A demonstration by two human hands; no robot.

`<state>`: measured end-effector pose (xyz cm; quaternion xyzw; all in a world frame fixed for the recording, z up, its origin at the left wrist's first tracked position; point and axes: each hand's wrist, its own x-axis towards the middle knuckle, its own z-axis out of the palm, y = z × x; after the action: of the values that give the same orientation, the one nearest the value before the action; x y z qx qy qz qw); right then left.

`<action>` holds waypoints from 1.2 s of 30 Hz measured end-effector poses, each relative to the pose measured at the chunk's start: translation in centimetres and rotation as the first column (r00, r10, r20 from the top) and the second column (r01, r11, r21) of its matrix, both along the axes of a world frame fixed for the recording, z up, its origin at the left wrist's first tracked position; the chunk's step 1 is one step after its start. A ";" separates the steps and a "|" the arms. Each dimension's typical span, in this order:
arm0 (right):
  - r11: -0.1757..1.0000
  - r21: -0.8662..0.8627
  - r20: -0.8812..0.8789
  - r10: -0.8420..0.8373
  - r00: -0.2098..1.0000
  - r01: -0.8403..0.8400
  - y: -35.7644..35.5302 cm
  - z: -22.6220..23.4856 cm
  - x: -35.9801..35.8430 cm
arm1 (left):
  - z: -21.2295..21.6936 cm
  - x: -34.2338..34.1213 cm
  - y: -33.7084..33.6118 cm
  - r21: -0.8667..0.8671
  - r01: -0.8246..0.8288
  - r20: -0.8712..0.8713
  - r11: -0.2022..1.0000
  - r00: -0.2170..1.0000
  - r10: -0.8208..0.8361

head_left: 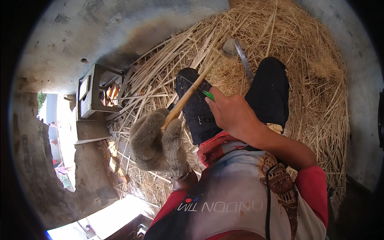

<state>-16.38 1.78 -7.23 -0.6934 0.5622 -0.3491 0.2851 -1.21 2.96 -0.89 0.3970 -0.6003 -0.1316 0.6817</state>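
Note:
My left hand [154, 140], in a thick grey-brown knitted glove, is closed on the near end of a bamboo strip [188, 96]. The strip slants up and to the right past my left knee, wider at the gloved end. My bare right hand [230, 112] is closed around a small green-handled tool [208, 95] beside the strip. A thin dark line runs from the green handle toward my left thigh; whether it is a blade I cannot tell. Most of the handle is hidden by my fingers.
A heap of straw-like shavings [312, 80] surrounds my legs, with long split strips [160, 66] at the left. Beyond my knees, a curved metal blade [243, 58] stands by a stump-like block [230, 47]. Left are a dark box-like stand [94, 106] and a bright wall opening.

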 end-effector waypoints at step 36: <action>0.998 -0.058 0.132 -0.028 0.991 0.036 -1.1 -0.3 1.6 | 0.1 -0.3 -1.1 0.022 -0.093 0.030 0.995 0.995 0.092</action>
<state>-14.74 0.66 -7.50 -0.6680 0.5426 -0.4152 0.2949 -1.47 1.87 -0.76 0.4341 -0.5895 -0.1012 0.6737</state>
